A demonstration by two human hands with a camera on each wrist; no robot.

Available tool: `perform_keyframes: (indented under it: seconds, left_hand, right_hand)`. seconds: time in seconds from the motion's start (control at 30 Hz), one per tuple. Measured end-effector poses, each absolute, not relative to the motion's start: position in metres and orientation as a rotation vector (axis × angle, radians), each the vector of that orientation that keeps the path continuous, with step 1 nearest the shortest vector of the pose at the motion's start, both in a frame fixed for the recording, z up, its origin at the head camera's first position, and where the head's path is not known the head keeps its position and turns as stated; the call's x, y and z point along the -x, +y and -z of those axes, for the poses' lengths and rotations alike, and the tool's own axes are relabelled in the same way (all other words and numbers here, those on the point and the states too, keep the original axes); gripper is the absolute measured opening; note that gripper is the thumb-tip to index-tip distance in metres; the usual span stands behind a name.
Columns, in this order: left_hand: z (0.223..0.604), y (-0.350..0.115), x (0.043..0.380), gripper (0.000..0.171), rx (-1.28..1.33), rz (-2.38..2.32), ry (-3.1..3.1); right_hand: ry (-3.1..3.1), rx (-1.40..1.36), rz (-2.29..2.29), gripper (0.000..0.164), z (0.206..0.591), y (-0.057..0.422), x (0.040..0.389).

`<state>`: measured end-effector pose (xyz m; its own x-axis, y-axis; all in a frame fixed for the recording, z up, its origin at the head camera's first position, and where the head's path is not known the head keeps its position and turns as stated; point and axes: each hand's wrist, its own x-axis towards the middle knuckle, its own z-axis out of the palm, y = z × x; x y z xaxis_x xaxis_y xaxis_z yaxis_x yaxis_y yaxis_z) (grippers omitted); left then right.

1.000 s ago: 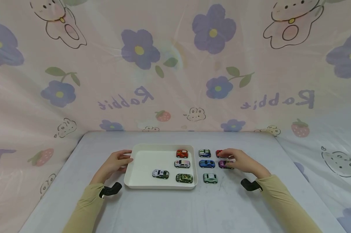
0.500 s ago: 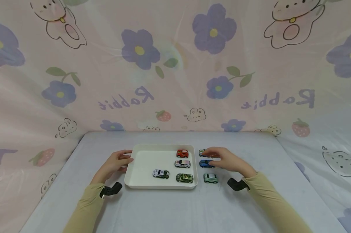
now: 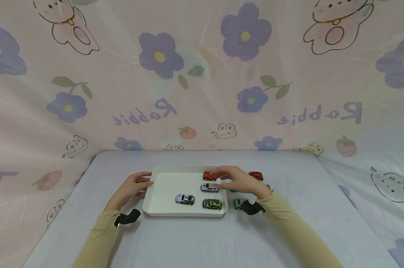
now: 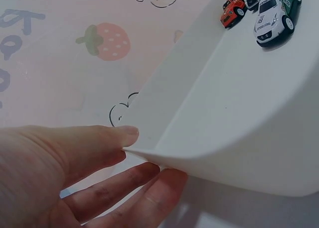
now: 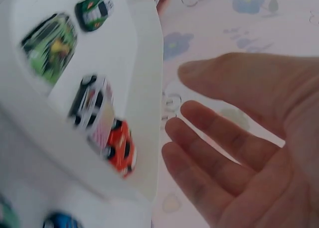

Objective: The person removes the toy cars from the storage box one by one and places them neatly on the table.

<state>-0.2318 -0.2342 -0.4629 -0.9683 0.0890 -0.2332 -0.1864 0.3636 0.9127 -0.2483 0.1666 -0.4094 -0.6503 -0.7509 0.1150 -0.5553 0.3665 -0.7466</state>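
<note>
One white tray (image 3: 165,186), four toy cars (image 3: 185,199) inside, several cars (image 3: 256,175) outside

The person wears long, plain sleeves in muted khaki-yellow. The left sleeve (image 3: 96,238) and the right sleeve (image 3: 295,227) both wrinkle softly towards the cuff and end at the wrist; the left hand (image 3: 132,189) and right hand (image 3: 239,180) are bare. A black left wrist camera (image 3: 130,217) and matching right wrist camera (image 3: 252,208) have stubby, bent bodies.
</note>
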Motion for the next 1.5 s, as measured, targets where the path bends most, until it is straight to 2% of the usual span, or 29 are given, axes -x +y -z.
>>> perform_keyframes:
  seconds: [0.67, 1.5]
  left_hand:
    - [0.464, -0.235, 0.231, 0.055, 0.072, -1.644, 2.386]
    - [0.465, -0.235, 0.232, 0.054, 0.067, -1.66, 2.372]
  right_hand:
    - [2.294, 1.236, 1.037, 0.043, 0.419, 0.1, 0.252]
    - [2.305, 1.066, 0.869, 0.044, 0.427, 0.068, 0.25]
